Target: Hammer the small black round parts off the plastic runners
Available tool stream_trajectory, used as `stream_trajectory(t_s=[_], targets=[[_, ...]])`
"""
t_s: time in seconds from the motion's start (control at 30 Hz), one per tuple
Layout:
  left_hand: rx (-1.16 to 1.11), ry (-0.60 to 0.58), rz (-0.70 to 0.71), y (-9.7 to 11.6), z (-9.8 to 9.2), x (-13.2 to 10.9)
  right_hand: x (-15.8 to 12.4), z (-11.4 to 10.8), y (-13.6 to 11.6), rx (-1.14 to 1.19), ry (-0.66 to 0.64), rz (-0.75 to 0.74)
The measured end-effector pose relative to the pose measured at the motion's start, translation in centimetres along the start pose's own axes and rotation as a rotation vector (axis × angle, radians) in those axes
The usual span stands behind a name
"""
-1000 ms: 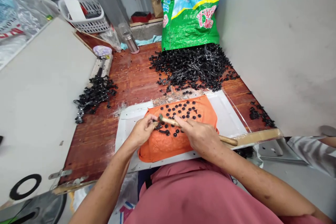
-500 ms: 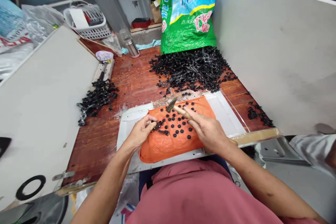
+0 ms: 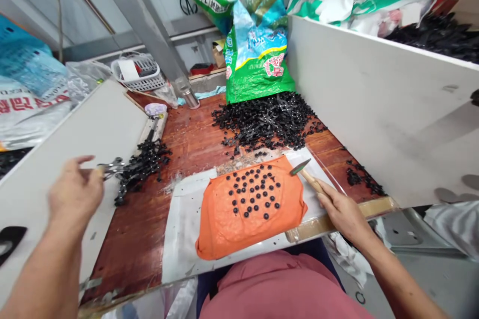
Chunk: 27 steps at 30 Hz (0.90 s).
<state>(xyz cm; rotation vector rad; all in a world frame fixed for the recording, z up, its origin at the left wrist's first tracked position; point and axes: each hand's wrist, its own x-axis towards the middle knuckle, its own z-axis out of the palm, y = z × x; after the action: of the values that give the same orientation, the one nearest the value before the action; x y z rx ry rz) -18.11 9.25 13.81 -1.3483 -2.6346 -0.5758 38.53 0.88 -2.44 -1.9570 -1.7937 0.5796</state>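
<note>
My left hand (image 3: 75,192) is raised out to the left over the white side panel (image 3: 112,124). Its fingers pinch a thin dark strip (image 3: 111,167) that points at the small pile of black strips (image 3: 144,159); motion blurs it. My right hand (image 3: 342,209) rests at the right edge of the white board (image 3: 179,219), closed round the wooden handle of a small hammer (image 3: 304,170) whose head hovers by the corner of the orange cloth (image 3: 250,224). Several small black round pieces (image 3: 254,192) lie scattered on the cloth.
A large heap of black plastic parts (image 3: 265,119) lies behind the board, below a green sack (image 3: 258,65). A white partition (image 3: 374,109) walls the right side, with a few black bits (image 3: 359,179) at its foot. A white basket (image 3: 138,71) and metal flask (image 3: 190,97) stand at the back.
My left hand left the cloth and swung far left with a strip. My right hand drew the hammer back to the cloth's right corner. The view tilted upward.
</note>
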Motion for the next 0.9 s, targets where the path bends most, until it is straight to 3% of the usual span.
stream_trajectory(t_s=[0.07, 0.13, 0.2, 0.27, 0.37, 0.47, 0.57, 0.63, 0.73, 0.9], targets=[[0.198, 0.161, 0.061, 0.2, -1.2, 1.9, 0.0, 0.3, 0.2, 0.016, -0.004, -0.003], [0.185, 0.170, 0.216, 1.7, -0.6, 1.9, 0.2, 0.6, 0.4, 0.022, 0.002, -0.004], [0.038, 0.005, 0.445, 4.4, 1.9, 0.4, 0.3, 0.8, 0.5, 0.025, 0.016, -0.015], [-0.124, -0.163, 0.691, 8.0, 5.6, -1.5, 0.3, 0.9, 0.6, 0.018, 0.029, -0.023], [-0.208, -0.331, 0.926, 14.0, 11.1, -4.0, 0.3, 1.0, 0.8, -0.005, 0.029, -0.017], [-0.237, -0.360, 0.928, 19.3, 14.8, -5.0, 0.3, 1.0, 0.7, -0.026, 0.031, 0.003], [-0.241, -0.353, 0.892, 22.7, 16.9, -5.0, 0.2, 1.0, 0.6, -0.026, 0.051, -0.007], [-0.248, -0.372, 0.883, 23.8, 17.7, -4.8, 0.2, 1.0, 0.5, -0.025, 0.065, -0.012], [-0.285, -0.409, 0.871, 23.6, 18.0, -4.4, 0.3, 0.9, 0.4, -0.019, 0.058, -0.002], [-0.390, -0.483, 0.785, 19.6, 14.8, -4.1, 0.6, 0.8, 0.4, -0.004, 0.012, 0.004]])
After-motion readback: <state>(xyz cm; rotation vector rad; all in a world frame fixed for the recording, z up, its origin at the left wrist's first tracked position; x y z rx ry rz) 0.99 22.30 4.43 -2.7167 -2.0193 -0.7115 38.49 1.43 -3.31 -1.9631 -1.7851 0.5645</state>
